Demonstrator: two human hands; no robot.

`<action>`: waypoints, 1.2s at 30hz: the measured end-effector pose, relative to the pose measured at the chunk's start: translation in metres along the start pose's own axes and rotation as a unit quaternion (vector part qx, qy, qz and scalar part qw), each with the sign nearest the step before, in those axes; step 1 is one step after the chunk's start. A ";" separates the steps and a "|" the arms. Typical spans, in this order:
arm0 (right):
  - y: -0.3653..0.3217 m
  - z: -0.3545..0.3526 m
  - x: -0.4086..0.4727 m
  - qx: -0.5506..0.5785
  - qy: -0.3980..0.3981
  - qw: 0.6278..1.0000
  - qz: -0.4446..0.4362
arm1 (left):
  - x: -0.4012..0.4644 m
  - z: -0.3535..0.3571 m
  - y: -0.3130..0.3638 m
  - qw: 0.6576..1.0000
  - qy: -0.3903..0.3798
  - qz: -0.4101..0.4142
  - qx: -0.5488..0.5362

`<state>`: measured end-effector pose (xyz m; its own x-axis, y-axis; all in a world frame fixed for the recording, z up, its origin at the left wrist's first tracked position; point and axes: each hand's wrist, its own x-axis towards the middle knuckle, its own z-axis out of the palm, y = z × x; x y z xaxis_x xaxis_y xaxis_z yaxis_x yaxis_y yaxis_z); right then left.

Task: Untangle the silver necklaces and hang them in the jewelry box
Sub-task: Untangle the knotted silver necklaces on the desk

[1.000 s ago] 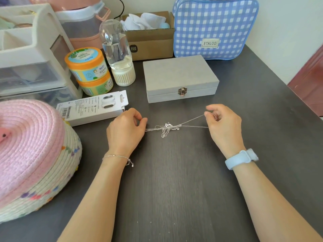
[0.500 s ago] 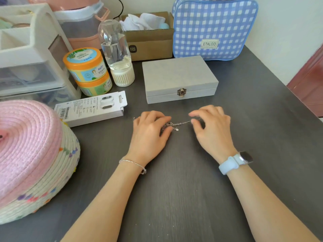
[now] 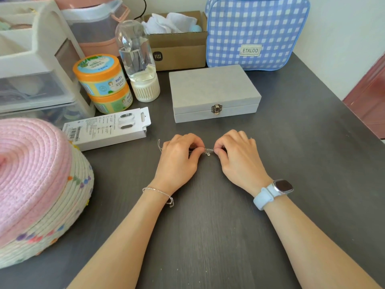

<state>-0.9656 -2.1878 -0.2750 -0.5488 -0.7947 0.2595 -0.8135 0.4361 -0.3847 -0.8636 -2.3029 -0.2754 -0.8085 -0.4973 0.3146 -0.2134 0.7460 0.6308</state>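
On the dark surface (image 3: pixel 208 236), the head view shows the grey jewelry box (image 3: pixel 214 94) latched shut just beyond your hands. Your left hand (image 3: pixel 179 157) and right hand (image 3: pixel 237 155) sit close together, each grip curled and pinching the knot of silver necklaces (image 3: pixel 208 151) between them; a loose end trails out past the left knuckles. Keep the knot slack, not pulled tight. I'd tease one loop outward with your fingertips, resting the tangle on the surface so the strands spread. The box has yet to be opened.
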 end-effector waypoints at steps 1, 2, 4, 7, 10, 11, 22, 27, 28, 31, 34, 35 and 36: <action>0.000 -0.001 0.000 0.014 0.003 1.000 -0.006 | 0.000 -0.001 0.001 1.000 0.002 -0.002 -0.014; -0.001 -0.002 -0.001 0.037 0.007 0.999 -0.007 | -0.001 -0.002 0.001 0.999 0.005 -0.006 -0.031; -0.004 -0.004 -0.002 0.093 0.005 0.996 -0.003 | -0.001 -0.003 0.003 0.997 0.007 -0.015 -0.073; -0.006 -0.006 -0.005 0.165 0.015 0.986 -0.007 | -0.003 -0.005 0.008 0.992 0.012 -0.030 -0.124; -0.007 -0.008 -0.006 0.225 0.035 0.974 -0.001 | -0.003 -0.007 0.010 0.982 0.037 -0.050 -0.176; -0.007 -0.009 -0.006 0.238 0.032 0.971 0.000 | -0.003 -0.007 0.010 0.979 0.042 -0.053 -0.194; -0.009 -0.010 -0.008 0.279 0.065 0.958 -0.014 | -0.003 -0.002 0.011 0.979 0.079 0.012 -0.185; -0.007 -0.009 -0.006 0.306 0.036 0.951 0.019 | -0.002 0.002 0.007 0.987 0.088 0.004 -0.132; -0.006 -0.008 -0.006 0.306 0.036 0.951 0.022 | -0.002 0.003 0.005 0.989 0.095 0.019 -0.110; -0.005 -0.007 -0.006 0.303 0.038 0.952 0.022 | -0.003 0.005 0.003 0.990 0.115 0.052 -0.065; -0.004 -0.007 -0.006 0.296 0.036 0.954 0.013 | -0.004 0.006 0.006 0.990 0.113 0.068 -0.041; -0.004 -0.007 -0.006 0.293 0.035 0.956 0.011 | -0.004 0.006 0.006 0.991 0.110 0.073 -0.036; -0.004 -0.007 -0.006 0.289 0.035 0.957 0.010 | -0.004 0.006 0.006 0.991 0.108 0.074 -0.034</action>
<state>-0.9603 -2.1819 -0.2692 -0.5906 -0.7500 0.2976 -0.5720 0.1290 -0.8100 -0.8648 -2.2935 -0.2766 -0.6898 -0.4742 0.5472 -0.0586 0.7898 0.6106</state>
